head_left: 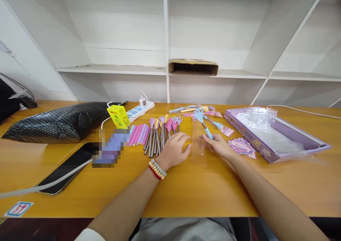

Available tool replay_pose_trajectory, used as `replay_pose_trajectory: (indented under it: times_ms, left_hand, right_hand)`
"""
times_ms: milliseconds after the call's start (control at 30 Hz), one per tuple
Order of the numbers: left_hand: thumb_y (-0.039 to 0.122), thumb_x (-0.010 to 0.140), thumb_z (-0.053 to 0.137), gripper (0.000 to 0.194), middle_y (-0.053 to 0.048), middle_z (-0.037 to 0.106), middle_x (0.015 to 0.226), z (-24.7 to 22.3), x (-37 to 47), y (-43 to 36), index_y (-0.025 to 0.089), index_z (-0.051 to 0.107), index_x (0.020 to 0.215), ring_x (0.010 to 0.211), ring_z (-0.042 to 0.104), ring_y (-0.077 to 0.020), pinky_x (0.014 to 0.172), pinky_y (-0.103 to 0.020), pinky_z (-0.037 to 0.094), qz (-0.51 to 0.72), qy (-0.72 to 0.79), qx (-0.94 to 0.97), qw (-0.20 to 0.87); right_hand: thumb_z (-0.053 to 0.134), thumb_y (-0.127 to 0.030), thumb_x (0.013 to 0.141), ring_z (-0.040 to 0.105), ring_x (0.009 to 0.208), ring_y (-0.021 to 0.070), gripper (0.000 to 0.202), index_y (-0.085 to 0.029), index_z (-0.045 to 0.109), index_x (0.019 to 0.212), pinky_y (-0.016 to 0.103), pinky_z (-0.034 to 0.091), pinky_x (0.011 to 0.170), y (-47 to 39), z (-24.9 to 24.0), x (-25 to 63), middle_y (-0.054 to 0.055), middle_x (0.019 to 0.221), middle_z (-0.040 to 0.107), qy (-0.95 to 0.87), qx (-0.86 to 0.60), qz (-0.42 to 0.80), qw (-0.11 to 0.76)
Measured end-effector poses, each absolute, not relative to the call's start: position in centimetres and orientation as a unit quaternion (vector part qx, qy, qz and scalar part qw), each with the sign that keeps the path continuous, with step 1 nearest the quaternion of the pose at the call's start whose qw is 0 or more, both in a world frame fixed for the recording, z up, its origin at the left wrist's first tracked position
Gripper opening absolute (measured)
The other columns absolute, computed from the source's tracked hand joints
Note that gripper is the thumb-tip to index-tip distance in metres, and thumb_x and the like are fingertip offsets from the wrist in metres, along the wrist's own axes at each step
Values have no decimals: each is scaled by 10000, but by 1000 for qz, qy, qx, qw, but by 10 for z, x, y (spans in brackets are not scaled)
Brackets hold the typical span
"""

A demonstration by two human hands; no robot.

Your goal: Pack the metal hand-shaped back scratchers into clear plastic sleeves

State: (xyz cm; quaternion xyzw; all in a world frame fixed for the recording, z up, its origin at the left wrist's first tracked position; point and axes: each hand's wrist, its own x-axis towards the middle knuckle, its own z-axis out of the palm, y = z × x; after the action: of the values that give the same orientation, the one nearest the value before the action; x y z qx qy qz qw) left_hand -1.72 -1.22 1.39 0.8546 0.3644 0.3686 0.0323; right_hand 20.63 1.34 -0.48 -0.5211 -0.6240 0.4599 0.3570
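Note:
My right hand grips the blue handle of a small back scratcher, its pale blue hand-shaped head pointing up and away from me. A clear plastic sleeve lies between my hands, close to the right fingertips; whether they pinch it too, I cannot tell. To the left of the sleeve, my left hand is empty, with thumb and fingers apart. Just beyond it lie several metal rods with pink, yellow and purple hand-shaped heads. Beside those is a row of pink, purple and blue handle tubes.
Bagged back scratchers lie at the back, printed cards and a purple box at right. On the left are a phone, a yellow drink carton, a power strip and a black bubble-wrap parcel.

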Motion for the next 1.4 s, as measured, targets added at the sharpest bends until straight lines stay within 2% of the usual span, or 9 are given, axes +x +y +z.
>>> replay_pose_trajectory:
  times_ms: [167,333,533,633,733,867,1067,1233,1400]
  left_hand:
    - [353,873,431,270,-54,612,1088,22,-14,-22,199,579,1038,1043,535,-200,933,-354,373,240,297,923,53]
    - [456,861,437,341,-50,639,878,24,-14,-23,189,612,981,891,578,-192,856,-343,389,170,295,939,57]
    - [506,866,384,406,-46,615,721,24,-14,-22,177,607,781,778,566,-188,841,-363,369,194,354,914,32]
    - [474,886,352,404,-45,609,714,22,-14,-21,178,598,764,760,549,-186,806,-357,372,218,389,895,13]
    - [445,895,349,382,-49,610,742,20,-13,-19,176,583,755,760,536,-182,775,-345,375,238,407,882,-1]
    - [423,892,370,354,-46,601,740,17,-13,-18,180,557,713,754,526,-175,754,-332,377,248,416,875,-5]
    - [400,893,377,348,-40,589,718,14,-12,-17,181,533,673,734,516,-167,734,-324,378,245,413,877,4]
    - [396,892,381,342,-34,586,710,15,-12,-18,183,540,675,726,520,-163,729,-323,387,255,412,875,22]
    - [385,888,396,322,-31,590,712,14,-12,-18,186,548,685,733,526,-165,746,-326,397,259,406,876,34]
  right_hand:
    - [418,-641,789,416,436,77,548,-138,595,666,240,338,448,9,-6,201,50,653,607,-667,-500,442,331]
    - [362,-618,825,445,521,96,542,-158,554,612,232,356,519,7,-3,200,11,586,534,-699,-500,373,349]
    - [465,-603,780,371,439,83,520,-161,464,506,234,283,454,8,0,210,-22,440,400,-661,-551,350,369]
    - [515,-547,780,390,450,83,391,-166,530,693,223,314,450,7,-1,208,-40,496,426,-655,-515,363,418]
    - [603,-491,740,431,449,87,336,-194,487,843,220,362,449,7,-3,203,-55,541,471,-630,-480,372,484]
    - [619,-483,734,476,417,99,339,-205,438,801,215,370,409,8,-1,202,-36,529,543,-598,-469,387,523]
    - [406,-558,842,313,269,80,372,-201,498,795,203,227,313,10,4,208,-75,341,385,-557,-472,422,537]
    - [522,-516,791,415,406,78,373,-170,556,655,221,292,392,13,4,210,-20,469,467,-537,-460,415,573]
    - [639,-468,700,284,387,64,319,-163,591,622,231,200,377,13,7,214,-50,419,318,-496,-475,458,564]
